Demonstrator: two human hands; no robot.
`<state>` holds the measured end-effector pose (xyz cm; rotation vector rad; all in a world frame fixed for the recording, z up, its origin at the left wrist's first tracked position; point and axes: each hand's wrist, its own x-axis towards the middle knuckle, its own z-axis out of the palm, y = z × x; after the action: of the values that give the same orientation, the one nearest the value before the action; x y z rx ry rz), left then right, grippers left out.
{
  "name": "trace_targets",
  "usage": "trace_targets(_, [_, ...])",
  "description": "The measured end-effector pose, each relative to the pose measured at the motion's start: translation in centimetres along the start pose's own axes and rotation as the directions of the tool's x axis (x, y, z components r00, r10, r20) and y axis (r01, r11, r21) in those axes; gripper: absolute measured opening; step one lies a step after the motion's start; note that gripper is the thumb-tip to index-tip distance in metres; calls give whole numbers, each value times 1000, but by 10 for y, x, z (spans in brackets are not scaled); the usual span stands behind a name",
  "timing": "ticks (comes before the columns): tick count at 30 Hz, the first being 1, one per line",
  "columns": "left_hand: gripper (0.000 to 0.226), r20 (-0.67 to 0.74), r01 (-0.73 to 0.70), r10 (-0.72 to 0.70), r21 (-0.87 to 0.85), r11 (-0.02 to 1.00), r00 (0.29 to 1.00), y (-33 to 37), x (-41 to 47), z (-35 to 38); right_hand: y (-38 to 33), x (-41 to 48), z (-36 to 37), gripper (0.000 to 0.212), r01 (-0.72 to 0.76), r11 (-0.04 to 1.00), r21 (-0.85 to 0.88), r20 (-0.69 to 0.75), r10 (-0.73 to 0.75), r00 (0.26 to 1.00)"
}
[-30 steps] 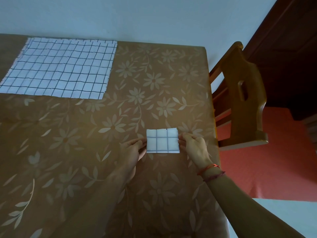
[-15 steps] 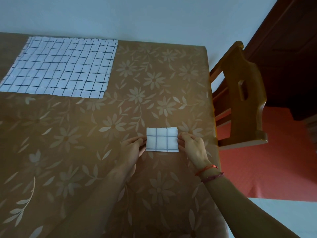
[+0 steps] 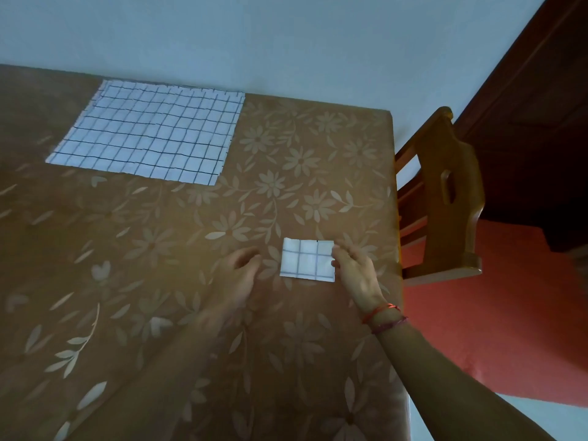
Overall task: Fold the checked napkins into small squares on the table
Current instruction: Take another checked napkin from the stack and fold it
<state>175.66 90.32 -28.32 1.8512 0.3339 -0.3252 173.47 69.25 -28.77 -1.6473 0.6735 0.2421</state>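
A small folded checked napkin [image 3: 307, 264] lies flat on the brown floral tablecloth [image 3: 178, 281] near the table's right edge. My left hand [image 3: 238, 273] hovers a little to its left, fingers apart and blurred, holding nothing. My right hand [image 3: 354, 270] is at the napkin's right edge with loosely spread fingers; its fingertips reach the edge, and no grip shows. A large unfolded checked napkin [image 3: 152, 133] lies spread flat at the far side of the table, by the wall.
A wooden chair [image 3: 445, 198] stands close against the table's right edge. A pale wall runs behind the table. Red floor [image 3: 493, 313] shows to the right, and a dark wooden door [image 3: 541, 106] stands at the upper right.
Both hands have let go of the folded napkin's sides. My left hand has drawn away to the left; my right hand has opened. The view has shifted, so the unfolded napkin appears further right.
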Motion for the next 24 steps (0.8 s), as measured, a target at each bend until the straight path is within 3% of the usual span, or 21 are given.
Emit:
trace_targets(6, [26, -32, -213, 223, 192, 958, 974, 20, -50, -53, -41, -39, 25, 54, 128, 977, -168, 142, -104, 984])
trace_targets(9, [25, -17, -322, 352, 366, 873, 936, 31, -83, -87, -59, -63, 41, 44, 242, 938, -247, 203, -194, 960])
trace_targets(12, [47, -79, -345, 468, 571, 745, 880, 32, -107, -121, -73, -90, 61, 47, 375, 849, -373, 275, -285, 918])
trace_targets(14, [53, -79, -311, 497, 692, 651, 864, 24, -120, -143, -88, -107, 75, 52, 481, 766, -426, 339, -357, 870])
trace_targets(17, [63, -168, -149, 422, 769, 621, 891, 19, -147, -173, -93, -129, 95, 54, 575, 647, -501, 416, -403, 815])
trace_targets(21, [62, -262, 36, 328, 827, 562, 908, 11, -181, -210, -72, -121, 118, 53, 629, 496, -598, 569, -290, 769])
trace_targets(24, [67, -319, 104, 314, 830, 547, 894, 2, -205, -230, -100, -167, 145, 56, 781, 292, -551, 646, -444, 622])
